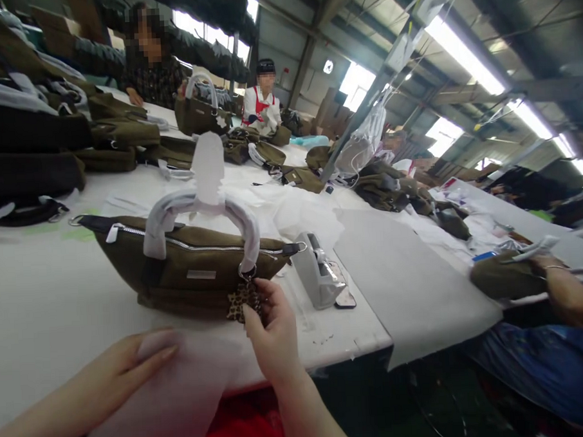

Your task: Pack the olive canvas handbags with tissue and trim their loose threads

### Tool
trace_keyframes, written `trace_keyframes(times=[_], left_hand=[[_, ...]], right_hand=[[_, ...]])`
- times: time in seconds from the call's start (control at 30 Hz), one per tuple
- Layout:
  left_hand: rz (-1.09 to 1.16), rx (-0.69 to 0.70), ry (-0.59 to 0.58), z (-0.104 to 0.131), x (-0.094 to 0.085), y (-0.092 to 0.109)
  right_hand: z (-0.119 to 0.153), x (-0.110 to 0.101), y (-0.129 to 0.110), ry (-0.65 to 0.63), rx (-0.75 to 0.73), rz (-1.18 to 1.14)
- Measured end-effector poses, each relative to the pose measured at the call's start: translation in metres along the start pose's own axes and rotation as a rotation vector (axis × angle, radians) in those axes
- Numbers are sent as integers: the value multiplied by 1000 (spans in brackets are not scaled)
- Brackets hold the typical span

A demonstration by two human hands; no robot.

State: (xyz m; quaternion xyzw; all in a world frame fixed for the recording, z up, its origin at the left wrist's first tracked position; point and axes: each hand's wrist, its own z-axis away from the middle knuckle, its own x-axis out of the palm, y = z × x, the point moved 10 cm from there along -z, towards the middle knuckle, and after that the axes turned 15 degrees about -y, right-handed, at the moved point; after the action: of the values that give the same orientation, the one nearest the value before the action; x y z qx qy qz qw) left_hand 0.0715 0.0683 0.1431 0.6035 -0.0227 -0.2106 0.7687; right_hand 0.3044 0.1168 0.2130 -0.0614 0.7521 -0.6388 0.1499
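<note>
An olive handbag (197, 261) stands upright on the white table, its zipper closed and its handles (246, 224) wrapped in white paper. A pale padded strip (209, 167) rises behind the handles. From the ring at the right handle base hangs a leopard-print star charm (237, 303). My right hand (274, 325) pinches this charm at its right side. My left hand (133, 360) holds a sheet of thin white tissue paper (183, 384) in front of the bag, thumb and fingers pressed on it.
A grey tape dispenser (318, 275) stands right of the bag, with a phone (345, 293) partly behind it. Olive bags (118, 132) are piled at the left. Two people (262, 107) stand across the table; another person's arm (569, 290) reaches in at the right.
</note>
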Motion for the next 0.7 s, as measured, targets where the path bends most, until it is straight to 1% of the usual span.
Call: trace_keyframes(times=[0.07,0.1,0.13,0.2,0.27,0.37,0.43,0.5,0.6,0.7], left_hand=[[23,-7,-137,-11,23,24],[55,-7,-164,-16,31,36],[99,-2,-156,-22,37,47],[216,39,-81,-31,43,67],[422,78,2,-39,52,77],[786,58,81,-48,71,76],[914,36,138,-50,77,75],[944,46,196,-48,76,77],[928,46,251,-44,69,77],[877,34,286,-39,62,76]], right_hand=[[3,-4,-7,-79,80,-134],[5,-7,-13,-102,102,-154],[8,-9,-20,-119,109,-143],[12,-12,-32,-142,87,-66],[16,-13,-38,-144,39,29],[20,-16,-37,-84,-22,159],[23,-19,-36,-44,-54,233],[24,-20,-39,-35,-101,297],[26,-19,-46,-46,-167,377],[27,-19,-45,-54,-178,403]])
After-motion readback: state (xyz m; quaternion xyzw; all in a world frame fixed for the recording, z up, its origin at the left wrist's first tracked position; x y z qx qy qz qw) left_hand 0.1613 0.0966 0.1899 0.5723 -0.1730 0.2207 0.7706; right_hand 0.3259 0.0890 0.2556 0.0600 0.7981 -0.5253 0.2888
